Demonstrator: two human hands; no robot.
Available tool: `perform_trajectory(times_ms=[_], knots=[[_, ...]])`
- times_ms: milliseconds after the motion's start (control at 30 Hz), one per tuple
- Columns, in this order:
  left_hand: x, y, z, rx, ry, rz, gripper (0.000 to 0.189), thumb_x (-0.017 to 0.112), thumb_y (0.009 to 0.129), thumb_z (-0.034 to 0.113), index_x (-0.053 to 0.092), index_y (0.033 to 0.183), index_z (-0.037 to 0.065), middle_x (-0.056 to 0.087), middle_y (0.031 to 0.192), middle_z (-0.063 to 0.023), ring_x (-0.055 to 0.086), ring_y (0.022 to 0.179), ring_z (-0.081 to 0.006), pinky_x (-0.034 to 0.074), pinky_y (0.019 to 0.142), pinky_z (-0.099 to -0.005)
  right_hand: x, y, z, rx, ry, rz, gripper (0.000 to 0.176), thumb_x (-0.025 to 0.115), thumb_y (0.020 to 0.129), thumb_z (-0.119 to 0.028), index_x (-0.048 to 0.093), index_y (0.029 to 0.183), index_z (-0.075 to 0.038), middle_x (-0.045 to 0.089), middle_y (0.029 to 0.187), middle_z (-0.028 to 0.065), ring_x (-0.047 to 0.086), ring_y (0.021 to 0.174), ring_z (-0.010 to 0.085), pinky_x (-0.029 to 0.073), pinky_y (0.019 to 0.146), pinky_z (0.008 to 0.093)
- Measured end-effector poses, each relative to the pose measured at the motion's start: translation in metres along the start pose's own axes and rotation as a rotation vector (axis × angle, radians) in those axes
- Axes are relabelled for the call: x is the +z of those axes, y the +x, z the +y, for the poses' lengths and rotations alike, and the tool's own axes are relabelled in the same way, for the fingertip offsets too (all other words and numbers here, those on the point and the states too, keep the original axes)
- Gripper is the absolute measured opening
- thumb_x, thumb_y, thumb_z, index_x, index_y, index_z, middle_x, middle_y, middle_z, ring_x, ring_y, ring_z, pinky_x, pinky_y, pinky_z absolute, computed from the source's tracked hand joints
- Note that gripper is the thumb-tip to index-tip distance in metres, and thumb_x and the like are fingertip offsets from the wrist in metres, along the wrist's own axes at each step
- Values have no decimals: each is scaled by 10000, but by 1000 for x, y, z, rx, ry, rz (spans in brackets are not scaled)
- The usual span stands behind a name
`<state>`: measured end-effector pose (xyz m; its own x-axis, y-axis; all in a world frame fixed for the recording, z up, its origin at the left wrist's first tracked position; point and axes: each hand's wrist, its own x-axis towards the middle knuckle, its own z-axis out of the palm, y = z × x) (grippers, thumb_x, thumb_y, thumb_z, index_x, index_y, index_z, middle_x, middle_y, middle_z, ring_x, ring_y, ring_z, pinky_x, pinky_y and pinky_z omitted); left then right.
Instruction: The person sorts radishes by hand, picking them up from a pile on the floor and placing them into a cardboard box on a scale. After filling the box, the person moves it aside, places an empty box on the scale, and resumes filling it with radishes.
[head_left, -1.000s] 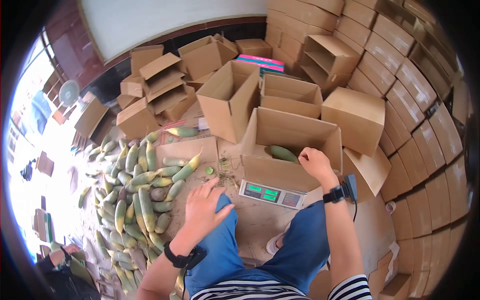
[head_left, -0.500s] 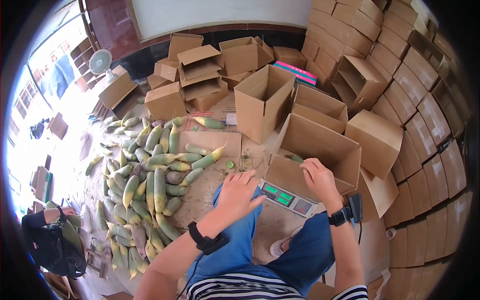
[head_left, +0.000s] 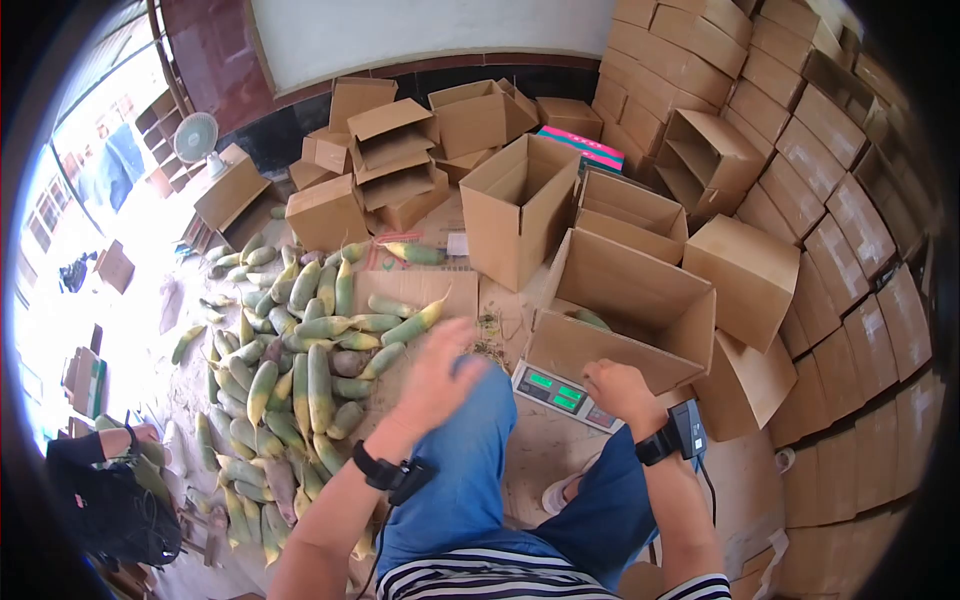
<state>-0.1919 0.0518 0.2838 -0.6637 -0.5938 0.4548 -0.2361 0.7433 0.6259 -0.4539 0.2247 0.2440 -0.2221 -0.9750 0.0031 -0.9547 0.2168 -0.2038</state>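
Observation:
My left hand (head_left: 440, 375) is smeared by motion above my left knee. Its thumb and fingers are apart, and I see nothing in it. A large pile of green radishes (head_left: 320, 390) with yellowish tips lies to its left. Beside the near wall of an open cardboard box (head_left: 620, 345), my right hand (head_left: 622, 390) has its fingers curled over the keypad end of a digital scale (head_left: 555, 393). Whatever its fingers may hold is hidden. The box stands at the scale, whose display glows green. Inside the box, part of a green radish (head_left: 588, 319) shows.
Another open box (head_left: 515, 220) stands upright behind the scale. Sealed cartons (head_left: 850, 260) are stacked along the right wall. Several boxes (head_left: 395, 150) are heaped at the back, near a fan (head_left: 197, 138). Another person (head_left: 110, 490) is at the far left.
My left hand has drawn back to the left. My right hand has come down from the box's near edge to the scale. The view has shifted slightly.

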Motion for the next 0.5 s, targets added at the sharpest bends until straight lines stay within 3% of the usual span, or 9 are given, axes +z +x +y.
perform_trajectory(times_ms=[33, 100, 167, 200, 233, 267, 500], knots=[[-4, 1, -23, -164, -132, 112, 381, 661, 880, 325, 603, 1149, 61, 592, 1225, -162, 581, 1086, -353, 472, 947, -419, 6, -1, 1, 9, -34, -106, 167, 592, 890, -210, 656, 940, -65, 680, 940, 146, 664, 890, 344, 542, 753, 441], [-13, -13, -66, -283, 174, 35, 314, 614, 904, 251, 618, 1140, 43, 601, 1153, -191, 597, 1070, -332, 462, 939, -433, 10, -5, 2, 27, -66, -209, 190, 602, 882, -228, 662, 942, -59, 689, 941, 160, 667, 911, 345, 543, 765, 445], [12, -44, -129, -479, 741, -696, 300, 606, 896, 249, 653, 1141, 83, 621, 1117, -168, 601, 1036, -354, 464, 886, -500, 9, -4, 0, 16, 18, -187, 192, 598, 877, -237, 657, 950, -70, 680, 954, 157, 651, 944, 351, 528, 801, 455], [10, -35, -123, -473, 745, -692, 300, 606, 896, 249, 653, 1141, 83, 621, 1117, -168, 601, 1036, -354, 464, 886, -500, 5, -1, 0, 17, 18, -179, 192, 598, 877, -237, 657, 950, -70, 680, 954, 157, 651, 944, 351, 528, 801, 455], [-4, -79, -127, -400, 792, -736, 292, 606, 894, 249, 657, 1131, 85, 622, 1112, -166, 601, 1034, -355, 463, 882, -503, 2, 1, -1, 27, 3, -192, 192, 600, 876, -236, 657, 948, -67, 679, 949, 158, 651, 943, 351, 526, 805, 454], [16, -85, -103, -329, 838, -784, 285, 607, 893, 248, 661, 1122, 87, 623, 1107, -163, 601, 1031, -356, 462, 878, -506, 1, 2, -2, 37, -10, -210, 192, 602, 876, -235, 656, 945, -65, 679, 944, 159, 651, 943, 352, 525, 810, 453], [-26, -85, -67, 222, 1128, -1102, 238, 608, 882, 244, 686, 1056, 100, 633, 1073, -146, 603, 1014, -364, 454, 852, -525, 3, 8, -6, 66, 43, -189, 224, 608, 883, -262, 645, 958, -55, 671, 932, 162, 643, 951, 347, 517, 830, 446]])
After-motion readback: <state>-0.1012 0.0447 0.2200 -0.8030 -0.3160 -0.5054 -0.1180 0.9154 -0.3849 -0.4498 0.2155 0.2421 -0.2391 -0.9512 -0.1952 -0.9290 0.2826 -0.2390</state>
